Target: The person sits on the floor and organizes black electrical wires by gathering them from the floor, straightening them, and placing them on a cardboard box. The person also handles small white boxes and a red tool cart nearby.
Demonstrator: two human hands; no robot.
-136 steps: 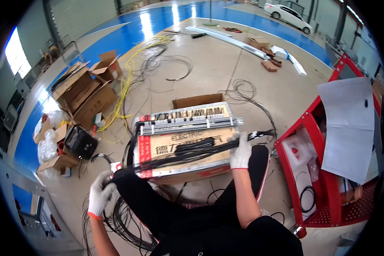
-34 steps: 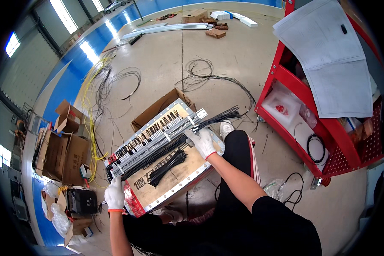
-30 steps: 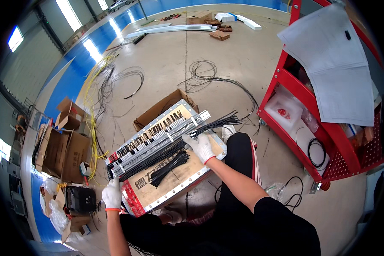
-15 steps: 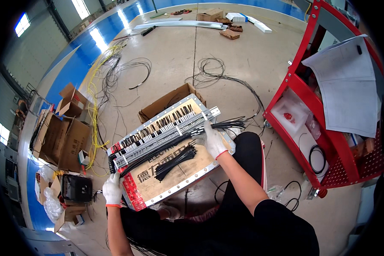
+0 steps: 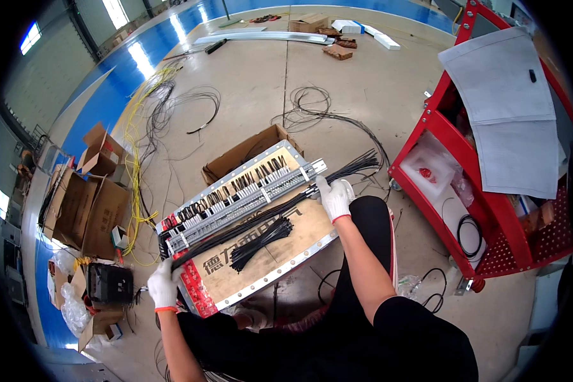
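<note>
A long bundle of black wires (image 5: 248,226) runs slantwise across a wooden case (image 5: 267,267) with studded metal edging. At the case's left edge my left hand (image 5: 163,284), in a white glove, is closed on the bundle's lower end. My right hand (image 5: 335,198), also gloved, grips it near the right end, where loose wire tips fan out past the fingers. Just behind the bundle lies a slotted metal rail (image 5: 248,207), with a row of black-and-white wire ends (image 5: 232,194) beyond it. A bunch of black cable ties (image 5: 261,244) rests on the case in front.
An opened cardboard box (image 5: 219,170) stands behind the case. On the right is a red shelf rack (image 5: 420,143) with paper sheets (image 5: 506,108) hanging over it. More cartons (image 5: 95,210) and a black tool case (image 5: 110,282) sit at left. Coiled wires (image 5: 312,105) lie on the floor.
The wires are drawn into a tighter bundle, and their right ends now point farther up. My right hand has moved slightly right. The hanging paper has shifted up and left.
</note>
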